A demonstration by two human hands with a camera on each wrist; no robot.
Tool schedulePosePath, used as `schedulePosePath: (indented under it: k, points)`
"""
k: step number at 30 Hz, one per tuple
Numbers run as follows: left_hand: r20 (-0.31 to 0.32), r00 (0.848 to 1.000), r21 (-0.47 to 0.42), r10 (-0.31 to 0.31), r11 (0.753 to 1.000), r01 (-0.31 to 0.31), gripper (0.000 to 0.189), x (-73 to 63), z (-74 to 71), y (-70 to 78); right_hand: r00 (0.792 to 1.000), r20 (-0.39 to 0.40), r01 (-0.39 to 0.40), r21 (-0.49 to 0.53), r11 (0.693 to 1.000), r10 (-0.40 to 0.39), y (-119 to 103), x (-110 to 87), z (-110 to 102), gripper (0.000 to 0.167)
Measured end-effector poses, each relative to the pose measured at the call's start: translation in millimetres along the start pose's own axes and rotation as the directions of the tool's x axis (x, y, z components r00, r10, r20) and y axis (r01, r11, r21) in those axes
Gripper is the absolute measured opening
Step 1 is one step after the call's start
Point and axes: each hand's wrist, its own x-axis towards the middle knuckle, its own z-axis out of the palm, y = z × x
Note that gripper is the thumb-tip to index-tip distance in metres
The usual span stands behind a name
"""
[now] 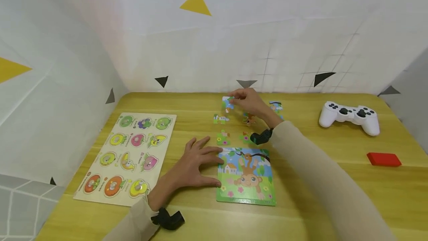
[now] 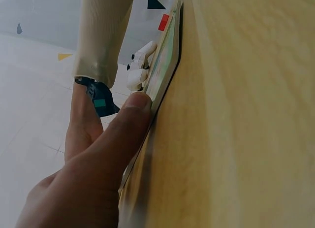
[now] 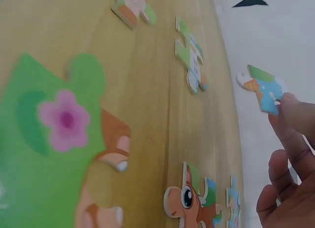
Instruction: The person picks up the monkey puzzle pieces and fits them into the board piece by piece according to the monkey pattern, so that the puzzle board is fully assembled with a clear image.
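Note:
My right hand (image 1: 249, 102) pinches a jigsaw piece (image 3: 266, 90) between thumb and finger, lifted above the table in the right wrist view. The piece is blue with green and orange-brown parts. Several loose jigsaw pieces (image 1: 223, 137) lie spread beneath that hand, some partly hidden by it. Nearer to me is a square puzzle board (image 1: 247, 181) with a monkey picture and a green border. Along its left edge rests my left hand (image 1: 194, 163), fingers spread; in the left wrist view the thumb (image 2: 133, 110) touches the board's edge.
A fruit knob-puzzle board (image 1: 133, 155) lies at the left of the wooden table. To the right are a white game controller (image 1: 349, 116) and a red block (image 1: 383, 159). A pale wall covering (image 1: 214, 55) rises behind the table's back edge.

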Motion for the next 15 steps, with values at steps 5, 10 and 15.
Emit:
schedulePosePath:
  k: [5,10,15]
  points:
    - [-0.001,1.000,-0.006,0.004,1.000,-0.004,0.057,-0.3,-0.6,0.4,1.000,0.003,-0.011,0.033,0.999,0.011,-5.9,-9.9,0.8,0.030]
    - [0.003,1.000,0.005,0.001,1.000,-0.001,0.057,0.7,-2.2,1.8,1.000,-0.001,0.020,0.086,0.996,-0.020,-12.7,-23.4,1.0,0.028]
    - [0.008,1.000,0.008,-0.010,1.000,0.010,0.057,1.4,-2.3,1.0,0.996,0.002,0.086,0.087,0.992,-0.087,-19.5,-39.8,0.8,0.023]
